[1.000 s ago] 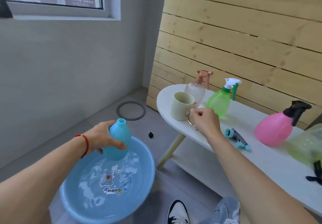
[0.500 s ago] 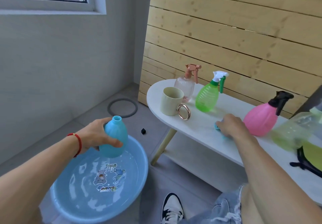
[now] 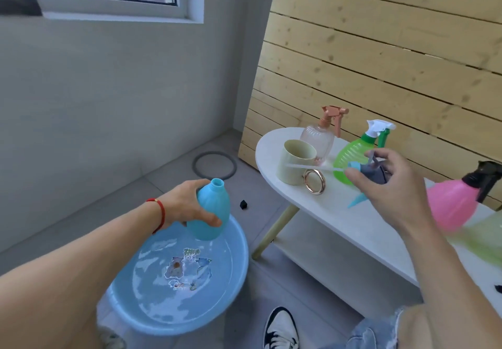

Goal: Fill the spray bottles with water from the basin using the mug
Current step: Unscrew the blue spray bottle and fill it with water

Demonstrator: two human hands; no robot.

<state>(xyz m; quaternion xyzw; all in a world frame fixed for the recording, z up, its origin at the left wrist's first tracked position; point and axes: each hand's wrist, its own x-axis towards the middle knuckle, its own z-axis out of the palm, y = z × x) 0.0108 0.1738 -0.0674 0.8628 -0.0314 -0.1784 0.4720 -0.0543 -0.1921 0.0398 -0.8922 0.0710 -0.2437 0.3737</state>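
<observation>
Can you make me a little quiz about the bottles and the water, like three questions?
1. True or false: the blue bottle in the left hand has its top on.
2. What does the right hand hold? A) the mug B) a blue and grey spray top C) the pink bottle
3. Fill in: the mug stands on the white ____.

Key
1. False: its neck is open, and it is held over the basin.
2. B, the spray top; the pink bottle stands untouched.
3. table.
</observation>
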